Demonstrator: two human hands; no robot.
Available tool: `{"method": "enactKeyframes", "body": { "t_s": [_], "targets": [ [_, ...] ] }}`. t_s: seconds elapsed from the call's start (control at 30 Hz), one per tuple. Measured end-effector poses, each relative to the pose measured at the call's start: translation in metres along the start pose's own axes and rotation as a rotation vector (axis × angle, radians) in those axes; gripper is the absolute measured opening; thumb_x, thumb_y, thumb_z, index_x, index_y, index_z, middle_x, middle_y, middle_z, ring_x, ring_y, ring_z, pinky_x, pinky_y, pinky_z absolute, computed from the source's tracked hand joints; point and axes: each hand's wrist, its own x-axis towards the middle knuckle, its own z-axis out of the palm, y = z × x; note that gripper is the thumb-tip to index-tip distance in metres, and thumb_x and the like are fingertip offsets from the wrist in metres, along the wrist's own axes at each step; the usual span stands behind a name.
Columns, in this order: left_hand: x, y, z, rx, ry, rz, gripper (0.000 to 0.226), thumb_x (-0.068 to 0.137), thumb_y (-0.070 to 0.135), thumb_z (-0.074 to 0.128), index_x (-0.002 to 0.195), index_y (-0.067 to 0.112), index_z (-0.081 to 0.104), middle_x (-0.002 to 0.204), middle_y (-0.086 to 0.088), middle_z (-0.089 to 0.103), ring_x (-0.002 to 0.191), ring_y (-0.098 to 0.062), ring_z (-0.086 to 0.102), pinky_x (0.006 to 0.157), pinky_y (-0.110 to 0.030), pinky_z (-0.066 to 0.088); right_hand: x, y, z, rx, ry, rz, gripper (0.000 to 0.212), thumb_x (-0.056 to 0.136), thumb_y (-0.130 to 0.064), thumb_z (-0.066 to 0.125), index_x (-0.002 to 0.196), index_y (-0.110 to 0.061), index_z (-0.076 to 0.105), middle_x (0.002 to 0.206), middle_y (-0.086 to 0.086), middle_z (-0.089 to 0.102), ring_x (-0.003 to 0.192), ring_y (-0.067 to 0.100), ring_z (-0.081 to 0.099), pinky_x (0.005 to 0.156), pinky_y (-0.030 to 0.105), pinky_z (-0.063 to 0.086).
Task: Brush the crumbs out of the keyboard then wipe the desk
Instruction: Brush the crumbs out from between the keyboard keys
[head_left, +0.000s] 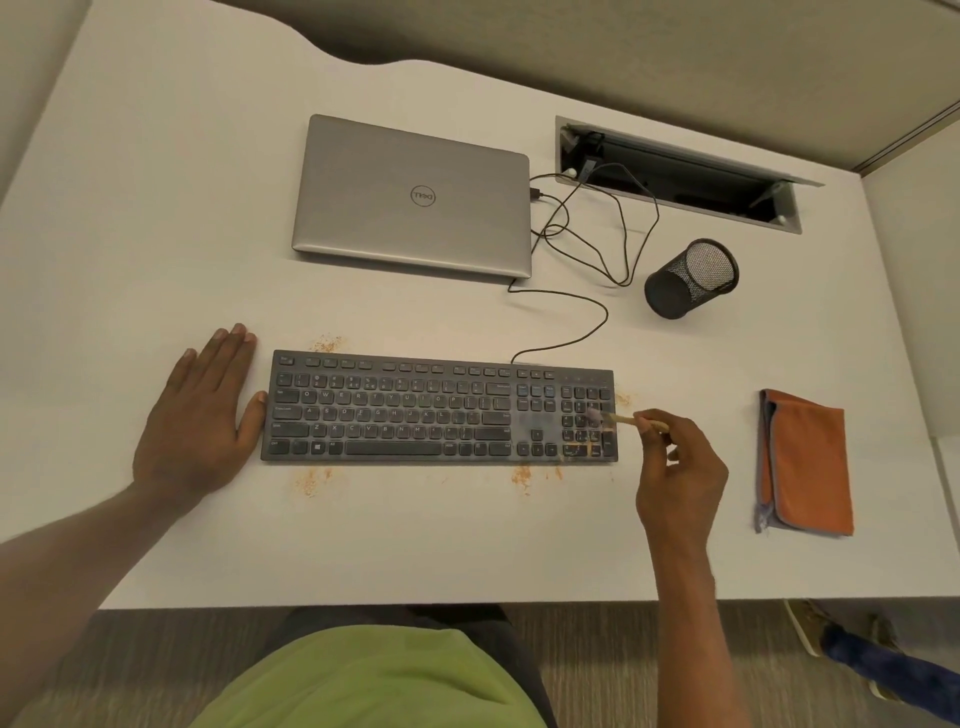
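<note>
Head view: the keyboard (441, 410) lies mid-desk (415, 545). The left hand (200, 415) rests flat beside it, fingers straight, thumb touching its left edge. The right hand (675, 467) pinches a brush (626, 420), whose blurred tip is over the number pad. Crumbs (522, 475) dot the desk around the keyboard. An orange cloth (805, 462) lies well to the right.

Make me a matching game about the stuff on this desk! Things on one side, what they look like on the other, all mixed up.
Things:
1. laptop
2. pen cup
3. cloth
4. brush

Looks:
A. orange, folded
B. held in the right hand
C. silver, lid shut
D. black mesh

Pairs: 1-C, 2-D, 3-A, 4-B
</note>
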Motion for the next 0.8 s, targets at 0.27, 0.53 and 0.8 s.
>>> {"method": "enactKeyframes", "body": {
  "t_s": [0.27,0.53,0.8],
  "targets": [
    [0.0,-0.001,0.0,-0.002,-0.005,-0.003,0.071,0.108,0.045,0.025,0.171,0.012,0.016,0.178,-0.003,0.016,0.166,-0.019,0.012,0.135,-0.046,0.012,-0.01,0.002,0.004,-0.023,-0.029,0.003,0.01,0.102,-0.018,0.066,0.108,-0.015,0.074,0.099,-0.003,0.073,0.089,0.001,0.062,0.075,0.012,0.047],
    [0.0,-0.001,0.001,-0.006,-0.011,0.0,0.072,0.108,0.045,0.025,0.171,0.011,0.017,0.178,-0.004,0.017,0.166,-0.019,0.012,0.134,-0.048,0.014,-0.013,-0.012,0.008,0.125,0.127,0.118,0.018,0.102,-0.023,0.067,0.111,-0.011,0.077,0.1,-0.002,0.076,0.088,0.009,0.067,0.075,0.012,0.05],
    [0.0,-0.001,0.001,-0.005,-0.008,-0.004,0.072,0.108,0.046,0.025,0.171,0.011,0.017,0.178,-0.005,0.017,0.166,-0.02,0.013,0.134,-0.048,0.013,-0.022,-0.01,0.006,0.116,0.072,0.157,0.01,0.102,-0.016,0.066,0.103,-0.023,0.073,0.088,-0.012,0.07,0.082,0.006,0.064,0.069,0.014,0.049]
  ]
}}
